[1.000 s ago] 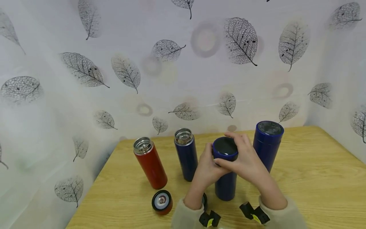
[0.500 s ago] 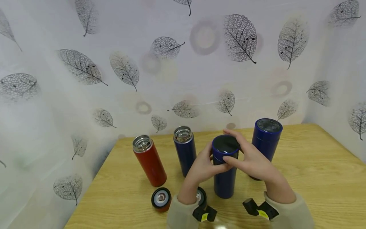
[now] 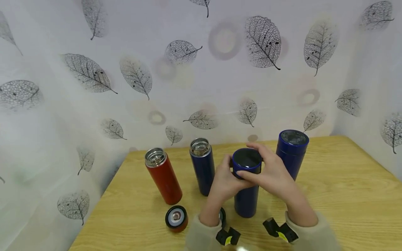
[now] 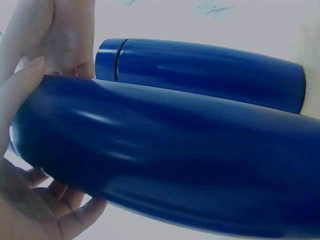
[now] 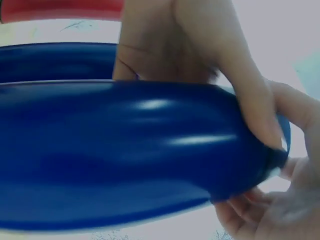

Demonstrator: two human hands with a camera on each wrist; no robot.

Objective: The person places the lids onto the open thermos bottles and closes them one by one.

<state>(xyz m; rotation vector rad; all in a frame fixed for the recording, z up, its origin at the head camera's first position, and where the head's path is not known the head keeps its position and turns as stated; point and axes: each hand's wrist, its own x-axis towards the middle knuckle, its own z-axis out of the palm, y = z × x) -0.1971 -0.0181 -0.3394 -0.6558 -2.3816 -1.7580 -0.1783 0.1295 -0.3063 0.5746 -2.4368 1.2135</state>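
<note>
A dark blue vacuum flask stands upright on the table, with its dark-topped lid in place. My left hand grips the flask near its top from the left. From the right, my right hand curls round the lid, thumb across the front and fingers behind. In the left wrist view the flask's glossy body crosses most of the picture, and the right wrist view shows the same blue body with fingers at the top end. Some fingertips are hidden behind the flask.
An uncapped red flask and an uncapped blue flask stand to the left. Another capped blue flask is behind my right hand. A red lid lies upturned in front; another lid is partly hidden by my left wrist.
My right hand has swung right round the lid, its thumb shifting right, then come back left to about its earlier hold. The flask stays in place; the left hand has shifted only slightly.
</note>
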